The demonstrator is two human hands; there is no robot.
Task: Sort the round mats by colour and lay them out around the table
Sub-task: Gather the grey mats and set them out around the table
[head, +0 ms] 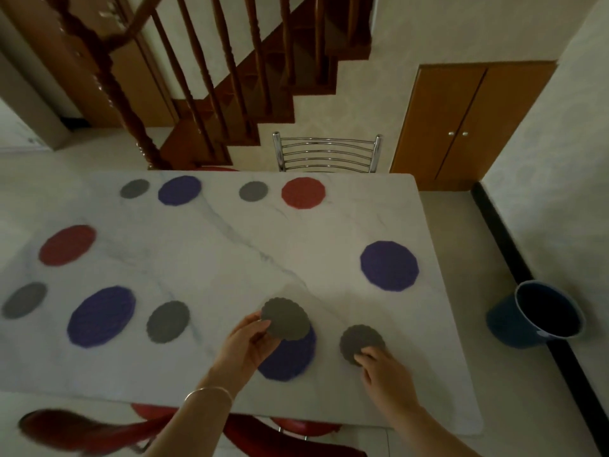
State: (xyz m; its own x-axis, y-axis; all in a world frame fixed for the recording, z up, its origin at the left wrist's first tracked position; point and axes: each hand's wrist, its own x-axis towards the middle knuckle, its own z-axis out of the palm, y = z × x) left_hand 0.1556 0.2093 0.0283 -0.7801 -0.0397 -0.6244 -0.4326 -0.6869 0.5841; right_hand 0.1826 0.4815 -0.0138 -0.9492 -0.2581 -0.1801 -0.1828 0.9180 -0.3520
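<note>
Two hands working grey mats at the near edge of the marble desk [230,245].

The left hand [245,346] is pinching a small grey mat [286,318], its grip holding it lifted over a purple mat [290,357]. The right hand [384,369] is pressing curled fingertips on a second grey mat [361,341] lying flat just beside it. Red, purple and grey mats are lying spread around the desk's edges.
</note>
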